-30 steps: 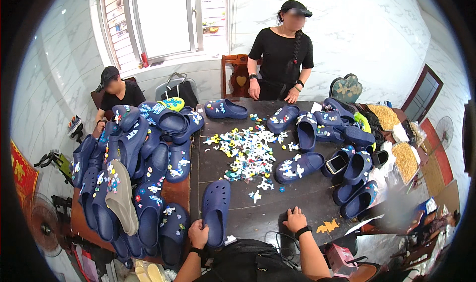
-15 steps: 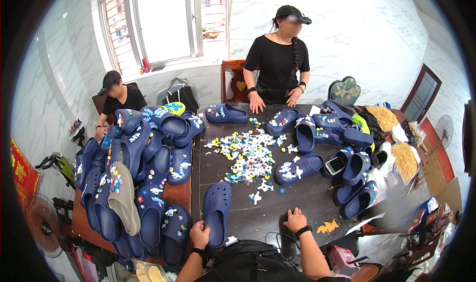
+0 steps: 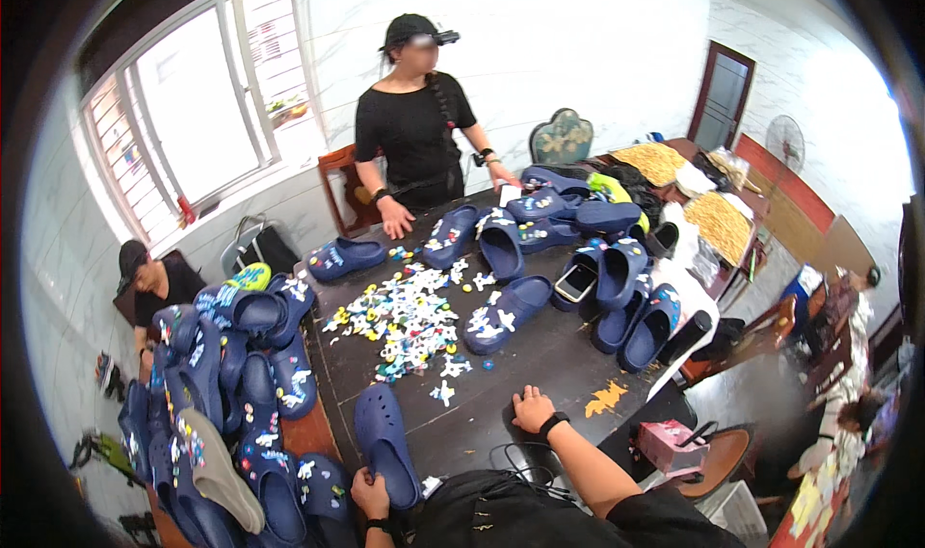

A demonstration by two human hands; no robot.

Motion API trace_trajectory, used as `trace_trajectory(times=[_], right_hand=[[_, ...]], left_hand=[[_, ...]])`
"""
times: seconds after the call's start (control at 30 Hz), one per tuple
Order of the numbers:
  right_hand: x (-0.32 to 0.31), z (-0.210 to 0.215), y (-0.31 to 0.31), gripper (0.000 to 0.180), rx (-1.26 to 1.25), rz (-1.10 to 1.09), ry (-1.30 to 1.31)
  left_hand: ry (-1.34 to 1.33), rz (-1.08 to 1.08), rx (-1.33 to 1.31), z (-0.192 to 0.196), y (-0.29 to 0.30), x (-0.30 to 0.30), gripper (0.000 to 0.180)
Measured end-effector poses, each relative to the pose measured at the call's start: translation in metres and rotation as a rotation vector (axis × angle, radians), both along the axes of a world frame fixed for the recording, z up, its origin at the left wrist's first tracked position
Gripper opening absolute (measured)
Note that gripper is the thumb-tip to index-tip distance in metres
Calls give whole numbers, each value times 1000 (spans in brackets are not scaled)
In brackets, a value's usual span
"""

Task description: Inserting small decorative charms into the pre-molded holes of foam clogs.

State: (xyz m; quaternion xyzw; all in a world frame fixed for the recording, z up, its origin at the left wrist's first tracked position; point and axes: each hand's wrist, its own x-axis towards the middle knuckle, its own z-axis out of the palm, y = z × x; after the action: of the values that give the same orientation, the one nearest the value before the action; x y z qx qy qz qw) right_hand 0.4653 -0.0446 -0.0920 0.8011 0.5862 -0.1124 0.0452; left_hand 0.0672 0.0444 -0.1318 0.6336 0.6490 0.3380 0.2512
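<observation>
- Left hand grips the navy clog at its seven-o'clock edge.
- Right hand lies spread on the tabletop.
- Charms lie heaped at the clog's twelve o'clock.

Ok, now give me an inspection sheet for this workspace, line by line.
Surface: dark table, tan patch near its right edge.
Job's things: plain blue clog, toe pointing away; charms piled mid-table; decorated clogs heaped left, more at right.
Clutter: phone lying among the right-hand clogs.
Grips: left grip holds the plain blue clog near its heel; right grip rests on the table, holding nothing.
Cables: dark cable by the table's near edge.
Surroundings: standing person across the table; seated person at left; window at upper left.
</observation>
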Motion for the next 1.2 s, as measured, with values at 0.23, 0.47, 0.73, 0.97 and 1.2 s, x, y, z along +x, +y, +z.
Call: trace_trajectory(times=[0.23,0.47,0.73,0.97,1.2], right_hand=[[-6,-2,-3,61,42,-15,-5],[-5,0,-13,58,50,-35,2],[-3,-2,-4,65,-16,-14,21],[0,-1,-1,67,-35,-17,25],[-1,-7,-3,69,-25,-11,0]], left_hand=[[66,47,-10,-7,2,-6,31],[14,25,-52,2,-1,1,30],[5,42,-23,7,-6,-1,27],[-31,54,-48,2,1,2,27],[16,28,-9,7,-2,-1,28]])
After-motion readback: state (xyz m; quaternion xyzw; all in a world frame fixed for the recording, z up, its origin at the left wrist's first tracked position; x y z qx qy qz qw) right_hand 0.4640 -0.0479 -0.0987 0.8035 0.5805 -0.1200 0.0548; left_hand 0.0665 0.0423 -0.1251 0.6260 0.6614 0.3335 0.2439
